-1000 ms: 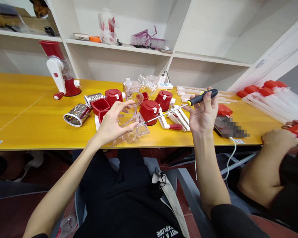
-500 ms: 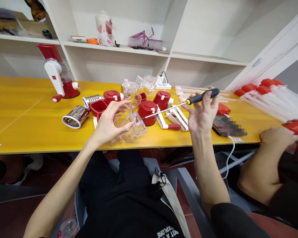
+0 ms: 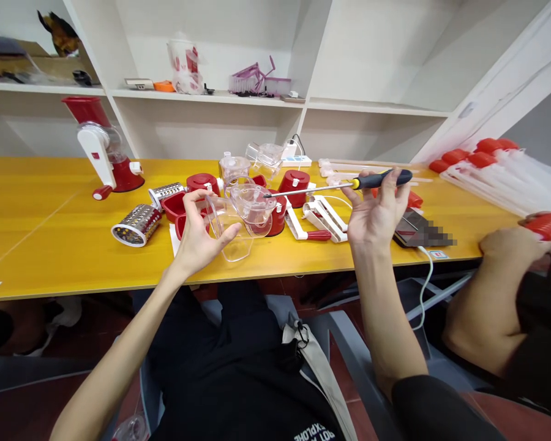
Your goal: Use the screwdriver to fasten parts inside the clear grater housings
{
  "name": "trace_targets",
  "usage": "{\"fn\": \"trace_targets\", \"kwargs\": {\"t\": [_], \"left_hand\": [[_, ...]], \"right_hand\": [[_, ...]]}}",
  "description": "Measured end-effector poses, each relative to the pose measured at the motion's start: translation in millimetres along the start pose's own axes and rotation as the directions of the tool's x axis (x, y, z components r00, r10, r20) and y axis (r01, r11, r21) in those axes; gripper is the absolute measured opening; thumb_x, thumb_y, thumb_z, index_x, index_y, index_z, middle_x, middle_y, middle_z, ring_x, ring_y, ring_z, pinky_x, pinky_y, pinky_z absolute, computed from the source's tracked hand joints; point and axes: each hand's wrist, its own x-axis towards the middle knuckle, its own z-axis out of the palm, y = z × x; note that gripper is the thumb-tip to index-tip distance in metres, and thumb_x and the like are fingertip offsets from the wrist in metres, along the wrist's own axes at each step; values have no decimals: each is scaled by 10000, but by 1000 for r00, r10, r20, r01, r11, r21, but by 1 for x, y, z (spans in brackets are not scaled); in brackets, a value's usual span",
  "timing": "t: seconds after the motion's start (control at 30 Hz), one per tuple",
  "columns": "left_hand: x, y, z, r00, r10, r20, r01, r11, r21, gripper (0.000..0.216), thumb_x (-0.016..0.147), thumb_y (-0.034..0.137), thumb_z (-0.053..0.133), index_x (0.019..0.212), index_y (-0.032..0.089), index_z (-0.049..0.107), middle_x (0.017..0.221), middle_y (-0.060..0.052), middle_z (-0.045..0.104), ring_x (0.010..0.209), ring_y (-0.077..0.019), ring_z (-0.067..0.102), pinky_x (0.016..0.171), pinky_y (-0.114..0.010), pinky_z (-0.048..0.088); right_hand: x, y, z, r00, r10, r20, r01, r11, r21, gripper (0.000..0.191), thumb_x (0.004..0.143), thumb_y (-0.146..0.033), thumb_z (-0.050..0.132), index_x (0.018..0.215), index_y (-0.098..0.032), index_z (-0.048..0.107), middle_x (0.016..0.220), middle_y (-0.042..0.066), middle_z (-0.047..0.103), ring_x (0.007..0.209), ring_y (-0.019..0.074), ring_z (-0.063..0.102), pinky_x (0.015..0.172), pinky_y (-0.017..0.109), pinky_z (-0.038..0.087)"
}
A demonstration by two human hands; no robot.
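Note:
My left hand [image 3: 199,242] is closed around a clear plastic grater housing [image 3: 236,236], thumb and fingers gripping its left side just above the table. My right hand [image 3: 376,214], palm up, holds a screwdriver [image 3: 367,181] by its dark handle with a yellow collar. The long metal shaft points left, and its tip is over or at the housing's upper part; whether it touches cannot be told. Just behind the housing stand a red suction base [image 3: 278,217] and another red base [image 3: 295,184]. White crank handles [image 3: 324,217] lie to the right of them.
Metal grater drums [image 3: 138,225] and red plastic parts [image 3: 174,205] lie to the left. An assembled rotary grater [image 3: 94,144] stands at the back left. Another clear housing [image 3: 266,156] sits by a power strip [image 3: 296,162]. At right, a co-worker's hand [image 3: 507,245] holds a red part.
The clear housing has been turned in my left hand, its narrower part now raised toward the screwdriver. The screwdriver has levelled out, its tip higher than before.

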Motion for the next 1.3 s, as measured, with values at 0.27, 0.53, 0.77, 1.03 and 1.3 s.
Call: {"fn": "trace_targets", "kwargs": {"t": [0.27, 0.53, 0.77, 1.03, 1.3], "left_hand": [[2, -11, -17, 992, -86, 97, 83, 996, 33, 700, 771, 637, 797, 1180, 285, 351, 1243, -77, 527, 1195, -253, 620, 1008, -464, 578], [8, 5, -33, 966, -110, 232, 78, 987, 142, 660, 781, 581, 784, 1226, 262, 414, 1293, -98, 581, 1266, -305, 602, 1121, -524, 485], [7, 6, -34, 960, -135, 244, 106, 986, 129, 655, 788, 533, 779, 1250, 253, 410, 1331, -108, 578, 1294, -312, 594, 1136, -521, 477], [7, 11, -34, 950, -178, 257, 150, 981, 125, 651, 773, 508, 770, 1237, 241, 400, 1339, -114, 561, 1300, -309, 585, 1162, -515, 458], [7, 10, -33, 950, -178, 257, 154, 982, 110, 650, 775, 515, 770, 1237, 241, 403, 1331, -118, 566, 1310, -312, 579, 1167, -534, 452]], "right_hand": [[-11, -7, 5, 999, -24, 33, 25, 999, -20, 439, 817, -485, 699, 1072, -258, 424, 979, -21, 579, 896, 80, 677, 748, 290, 677], [-18, -39, 67, 959, -168, 227, 192, 977, -89, 466, 884, -465, 643, 1261, -309, 417, 1046, -3, 612, 894, 95, 703, 716, 248, 675], [-11, -58, 123, 794, -266, 547, 358, 931, -66, 578, 863, -418, 712, 1315, -272, 382, 1018, -24, 639, 957, 102, 729, 602, 142, 623], [5, -47, 134, 696, -278, 662, 407, 912, -45, 567, 814, -485, 750, 1216, -341, 376, 1021, -42, 597, 756, 81, 723, 343, 133, 493], [8, -50, 145, 634, -291, 716, 464, 884, -52, 497, 828, -440, 728, 1210, -340, 427, 1089, -51, 586, 985, 92, 707, 595, 181, 665]]}}
